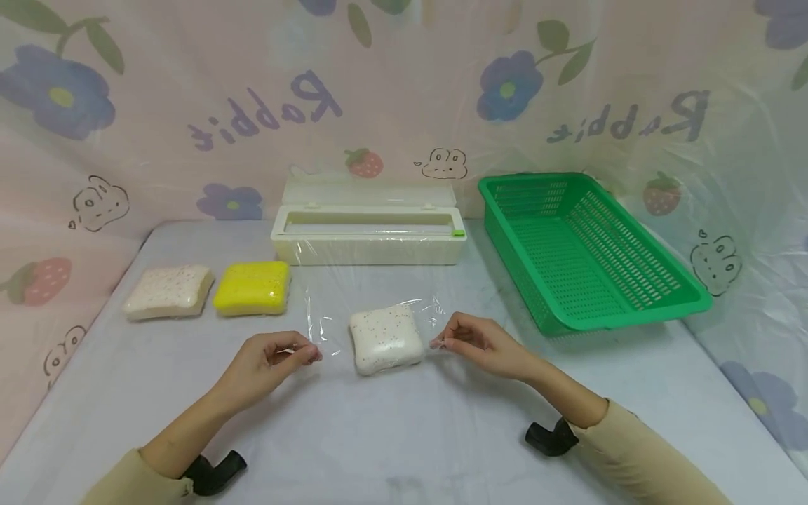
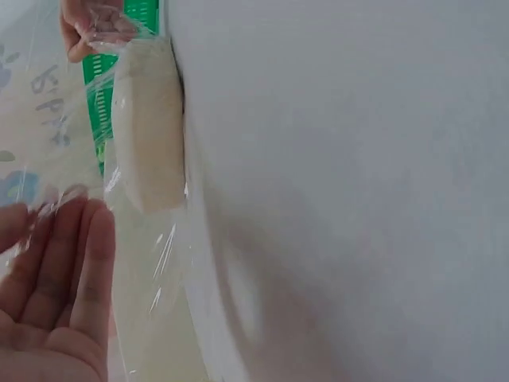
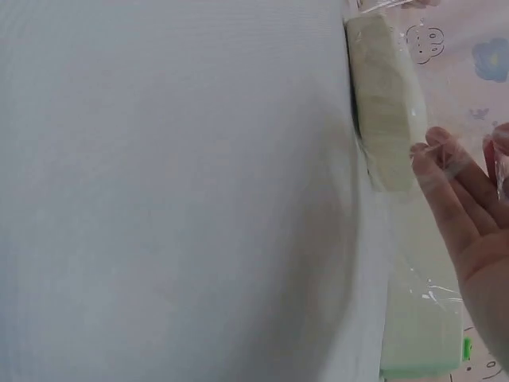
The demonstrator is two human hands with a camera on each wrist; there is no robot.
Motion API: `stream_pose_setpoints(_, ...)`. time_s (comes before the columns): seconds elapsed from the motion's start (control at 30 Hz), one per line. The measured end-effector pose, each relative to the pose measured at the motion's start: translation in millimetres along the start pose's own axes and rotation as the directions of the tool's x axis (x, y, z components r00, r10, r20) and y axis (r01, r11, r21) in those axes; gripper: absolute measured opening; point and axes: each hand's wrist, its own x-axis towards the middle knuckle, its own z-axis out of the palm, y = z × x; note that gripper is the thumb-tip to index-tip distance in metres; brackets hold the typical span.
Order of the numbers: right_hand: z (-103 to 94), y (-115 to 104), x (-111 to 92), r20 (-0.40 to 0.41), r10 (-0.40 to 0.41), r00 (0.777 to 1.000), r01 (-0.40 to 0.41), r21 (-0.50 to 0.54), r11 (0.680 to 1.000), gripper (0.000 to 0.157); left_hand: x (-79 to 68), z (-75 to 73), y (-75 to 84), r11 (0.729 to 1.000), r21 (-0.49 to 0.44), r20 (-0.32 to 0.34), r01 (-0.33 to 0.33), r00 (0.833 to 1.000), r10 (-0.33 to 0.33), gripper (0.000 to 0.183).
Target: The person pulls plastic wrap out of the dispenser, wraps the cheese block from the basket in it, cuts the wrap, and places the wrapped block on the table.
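A white, speckled, pillow-shaped block [image 1: 386, 340] lies on the table between both hands, with clear cling film [image 1: 328, 326] over it. The film runs back to a white cling film dispenser [image 1: 369, 251] whose lid stands up. On the block's left, my left hand [image 1: 261, 365] pinches a front corner of the film between thumb and fingers. Opposite it, my right hand [image 1: 489, 345] pinches the other corner, close beside the block. From the left wrist, the block's side [image 2: 149, 131] shows through the film, and film crosses the fingers [image 2: 91, 263].
A yellow block [image 1: 252, 289] and a pale speckled block [image 1: 169, 292] sit side by side at the left, both shiny on top. At the back right stands a green plastic basket [image 1: 536, 270]. A printed curtain [image 1: 391, 91] rises behind the table.
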Motion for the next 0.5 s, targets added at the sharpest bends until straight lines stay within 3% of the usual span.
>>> stream_pose_setpoints(0.1, 1.3, 1, 2, 0.022, 0.028, 0.999, -0.029, 0.013, 1.0, 0.007, 3.2, 3.4, -2.0, 0.998, -0.053, -0.005, -0.044, 0.999, 0.044, 0.011)
stream_pose_setpoints(0.23, 2.4, 3, 2, 0.026, 0.073, 0.997, -0.073, -0.014, 0.997, 0.009, 3.3, 7.9, -2.7, 0.997, -0.051, 0.053, -0.057, 0.997, 0.059, 0.013)
stream_pose_setpoints(0.33, 3.1, 4, 3, 0.014, 0.121, 0.993, -0.121, 0.04, 0.992, 0.011, 1.9, 11.1, -1.5, 1.0, 0.019, 0.053, -0.011, 0.999, 0.01, 0.015)
stream_pose_setpoints(0.5, 4.0, 6, 4, -0.025, 0.179, 0.984, -0.175, 0.109, 0.979, 0.014, 0.6, 13.8, -0.9, 0.984, 0.105, -0.049, 0.144, 0.989, -0.14, 0.017)
